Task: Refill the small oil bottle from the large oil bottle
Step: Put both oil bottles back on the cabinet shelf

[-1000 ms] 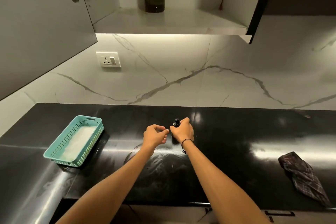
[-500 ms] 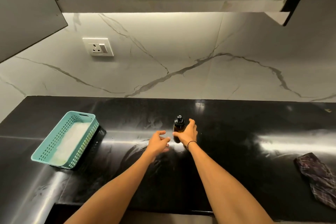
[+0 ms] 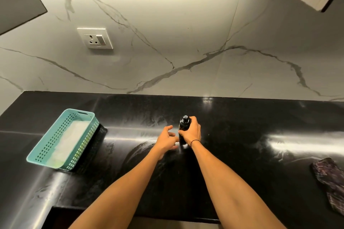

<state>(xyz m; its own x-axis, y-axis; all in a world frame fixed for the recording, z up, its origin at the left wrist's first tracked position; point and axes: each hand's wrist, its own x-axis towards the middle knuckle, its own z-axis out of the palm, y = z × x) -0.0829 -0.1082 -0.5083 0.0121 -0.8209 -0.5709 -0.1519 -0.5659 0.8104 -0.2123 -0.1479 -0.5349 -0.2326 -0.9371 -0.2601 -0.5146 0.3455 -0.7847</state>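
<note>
On the black counter (image 3: 242, 154) the small bottle (image 3: 184, 126) stands upright, the right hand (image 3: 191, 133) wrapped round it, the left hand (image 3: 166, 138) loose-fingered just beside; opening looks like the step, so the cap needs unscrewing next, and no large bottle is in view

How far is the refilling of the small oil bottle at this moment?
Early stage. Done: the small oil bottle stands upright on the black counter. In hand: the right hand grips it while the left hand hovers open beside it. Left: its cap looks on, the large bottle is not in view, and no pouring shows.
</note>
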